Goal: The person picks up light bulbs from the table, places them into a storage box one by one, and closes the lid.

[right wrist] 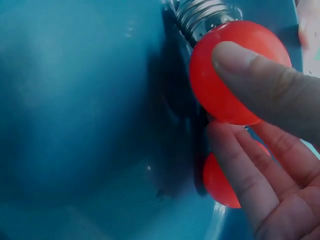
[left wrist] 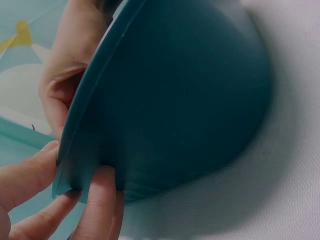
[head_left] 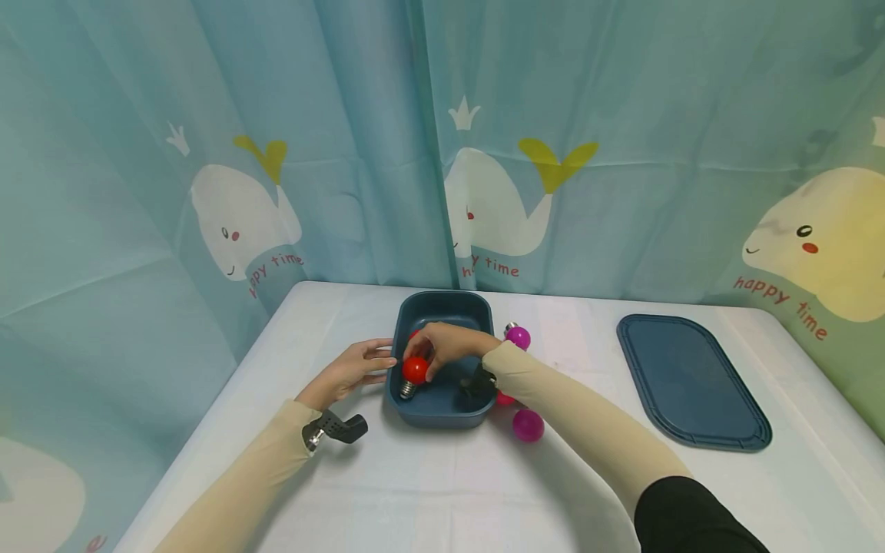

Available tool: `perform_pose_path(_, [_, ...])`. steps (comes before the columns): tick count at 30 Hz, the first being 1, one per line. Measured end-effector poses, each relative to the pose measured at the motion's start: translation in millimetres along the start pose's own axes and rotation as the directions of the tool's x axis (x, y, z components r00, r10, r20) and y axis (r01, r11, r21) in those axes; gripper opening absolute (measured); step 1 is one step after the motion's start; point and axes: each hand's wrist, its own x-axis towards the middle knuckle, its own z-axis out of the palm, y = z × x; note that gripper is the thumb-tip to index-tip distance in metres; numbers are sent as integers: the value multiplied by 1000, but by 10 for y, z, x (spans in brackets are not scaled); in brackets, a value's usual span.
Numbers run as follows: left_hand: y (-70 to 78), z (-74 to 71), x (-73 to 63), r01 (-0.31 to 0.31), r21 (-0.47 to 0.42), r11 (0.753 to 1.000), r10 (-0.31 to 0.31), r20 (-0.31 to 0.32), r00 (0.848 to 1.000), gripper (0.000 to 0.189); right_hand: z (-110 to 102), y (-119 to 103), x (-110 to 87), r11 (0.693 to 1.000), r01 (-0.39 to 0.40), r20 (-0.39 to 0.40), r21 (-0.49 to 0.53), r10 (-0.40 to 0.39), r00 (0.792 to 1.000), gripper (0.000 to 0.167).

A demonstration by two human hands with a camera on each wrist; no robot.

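Note:
Inside the dark blue bin (head_left: 432, 421), my right hand (head_left: 449, 344) pinches a red light bulb (head_left: 415, 370) between thumb and fingers. The bulb's silver screw base points toward the near left corner of the bin. A second red bulb (right wrist: 220, 182) lies in the bin along the same wall, partly covered by my right fingers in the right wrist view. My left hand (head_left: 354, 370) rests its extended fingers (left wrist: 100, 200) against the outside of the bin's left wall, with fingertips right at the rim.
To the right of the bin lie a purple bulb (head_left: 518, 337), a magenta bulb (head_left: 528, 425) and a pinkish-red bulb (head_left: 505, 399) partly hidden by my right forearm. A dark blue lid (head_left: 694, 380) lies flat on the right of the white table (head_left: 415, 491). A whale-print curtain (head_left: 387, 192) hangs behind.

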Motion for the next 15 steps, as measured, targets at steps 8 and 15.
perform_pose_path(8, [-2, 6, 7, 1, 5, 1000, -1, -9, 1000, 57, 34, 54, 35, 999, -2, 14, 32, 1, 1000, 41])
perform_pose_path(15, [-14, 8, 13, 10, 6, 1000, -10, -16, 1000, 56, 43, 48, 34, 1000, -3, 20, 13, 3, 1000, 44])
